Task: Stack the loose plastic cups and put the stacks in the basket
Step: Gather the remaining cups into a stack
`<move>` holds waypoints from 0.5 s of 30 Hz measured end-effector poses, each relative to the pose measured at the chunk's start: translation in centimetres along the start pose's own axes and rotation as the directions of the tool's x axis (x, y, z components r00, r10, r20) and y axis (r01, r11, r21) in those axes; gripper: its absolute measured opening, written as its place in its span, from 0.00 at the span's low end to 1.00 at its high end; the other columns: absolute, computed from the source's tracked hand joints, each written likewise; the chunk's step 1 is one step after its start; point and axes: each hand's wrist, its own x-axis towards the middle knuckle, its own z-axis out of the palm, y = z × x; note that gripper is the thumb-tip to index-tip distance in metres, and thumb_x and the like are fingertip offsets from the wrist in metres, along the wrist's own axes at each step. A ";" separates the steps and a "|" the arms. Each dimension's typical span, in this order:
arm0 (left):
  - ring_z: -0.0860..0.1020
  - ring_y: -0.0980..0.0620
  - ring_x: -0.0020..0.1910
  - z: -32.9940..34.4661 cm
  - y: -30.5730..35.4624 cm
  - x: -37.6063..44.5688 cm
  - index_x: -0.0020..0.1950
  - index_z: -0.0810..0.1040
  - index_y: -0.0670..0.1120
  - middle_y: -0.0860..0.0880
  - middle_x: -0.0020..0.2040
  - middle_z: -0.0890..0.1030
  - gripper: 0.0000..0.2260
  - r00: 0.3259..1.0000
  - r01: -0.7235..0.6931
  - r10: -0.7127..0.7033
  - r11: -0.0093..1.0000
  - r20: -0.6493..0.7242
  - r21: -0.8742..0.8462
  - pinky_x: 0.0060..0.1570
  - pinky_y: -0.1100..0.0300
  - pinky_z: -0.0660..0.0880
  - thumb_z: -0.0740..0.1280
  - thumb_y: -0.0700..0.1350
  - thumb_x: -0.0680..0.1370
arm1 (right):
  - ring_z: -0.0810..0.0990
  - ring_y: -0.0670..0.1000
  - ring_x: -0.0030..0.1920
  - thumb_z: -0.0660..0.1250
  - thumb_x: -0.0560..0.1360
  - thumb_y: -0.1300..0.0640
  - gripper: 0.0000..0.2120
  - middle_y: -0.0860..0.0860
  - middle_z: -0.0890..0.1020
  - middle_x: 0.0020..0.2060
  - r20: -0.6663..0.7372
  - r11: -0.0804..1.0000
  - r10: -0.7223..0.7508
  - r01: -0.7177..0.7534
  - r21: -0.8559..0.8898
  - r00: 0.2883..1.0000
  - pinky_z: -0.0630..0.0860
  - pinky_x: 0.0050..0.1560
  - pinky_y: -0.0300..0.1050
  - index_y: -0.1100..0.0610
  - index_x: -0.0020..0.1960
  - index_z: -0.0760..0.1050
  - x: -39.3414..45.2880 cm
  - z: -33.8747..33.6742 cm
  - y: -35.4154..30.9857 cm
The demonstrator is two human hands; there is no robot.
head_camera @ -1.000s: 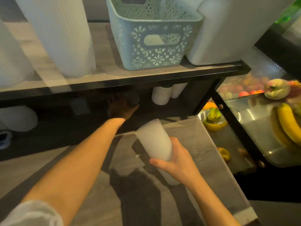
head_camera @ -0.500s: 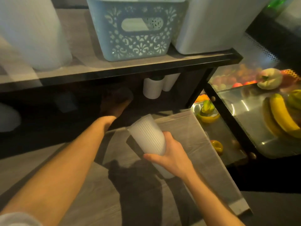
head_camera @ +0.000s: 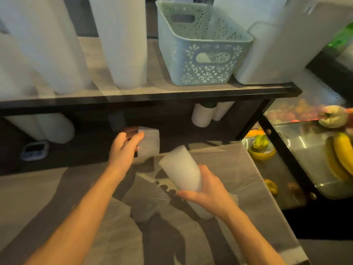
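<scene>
No readable text, labels, brands or numbers anywhere; small device's display on the lower shelf too blurred to read.

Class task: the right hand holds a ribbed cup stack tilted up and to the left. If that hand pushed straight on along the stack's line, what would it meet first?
Probably the cups in the left hand; depth is unclear, so it may pass them.
</scene>
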 end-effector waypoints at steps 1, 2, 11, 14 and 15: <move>0.80 0.47 0.57 -0.7 0.5 -0.9 0.53 0.79 0.47 0.46 0.54 0.83 0.11 0.999 -0.030 0.030 1.000 0.026 -0.001 0.59 0.44 0.77 0.70 0.52 0.75 | 0.75 0.44 0.52 0.76 0.62 0.33 0.35 0.41 0.73 0.54 0.009 1.000 -0.017 0.017 -0.014 1.000 0.78 0.50 0.47 0.45 0.60 0.64 -0.3 0.2 -0.4; 0.80 0.49 0.57 -1.4 0.9 -2.0 0.53 0.80 0.51 0.49 0.54 0.83 0.10 0.997 -0.066 0.066 0.998 0.046 -0.003 0.59 0.47 0.77 0.69 0.53 0.75 | 0.75 0.44 0.52 0.76 0.62 0.33 0.35 0.41 0.73 0.54 0.017 0.999 -0.035 0.036 -0.026 0.999 0.78 0.51 0.47 0.44 0.61 0.63 -0.8 0.5 -0.8; 0.80 0.60 0.54 -5.3 1.2 -7.2 0.61 0.81 0.48 0.52 0.54 0.83 0.12 0.978 -0.208 0.208 0.978 0.019 0.019 0.49 0.71 0.73 0.68 0.45 0.78 | 0.76 0.44 0.55 0.76 0.62 0.34 0.37 0.41 0.74 0.57 0.105 0.982 -0.156 0.166 -0.089 0.982 0.77 0.56 0.49 0.44 0.64 0.64 -2.2 3.1 -5.2; 0.80 0.60 0.53 -6.5 1.8 -7.6 0.61 0.81 0.48 0.53 0.53 0.83 0.11 0.977 -0.214 0.214 0.976 0.002 0.026 0.47 0.72 0.73 0.68 0.45 0.78 | 0.76 0.45 0.55 0.76 0.60 0.34 0.36 0.41 0.74 0.56 0.119 0.980 -0.166 0.177 -0.086 0.979 0.77 0.55 0.48 0.41 0.61 0.63 -2.3 3.6 -6.6; 0.80 0.61 0.53 -6.9 2.0 -7.7 0.61 0.81 0.48 0.54 0.53 0.83 0.11 0.974 -0.226 0.227 0.974 -0.010 0.032 0.47 0.73 0.73 0.68 0.45 0.78 | 0.76 0.45 0.55 0.75 0.59 0.33 0.35 0.40 0.74 0.56 0.116 0.978 -0.180 0.190 -0.083 0.977 0.77 0.54 0.48 0.40 0.60 0.63 -2.3 3.7 -6.9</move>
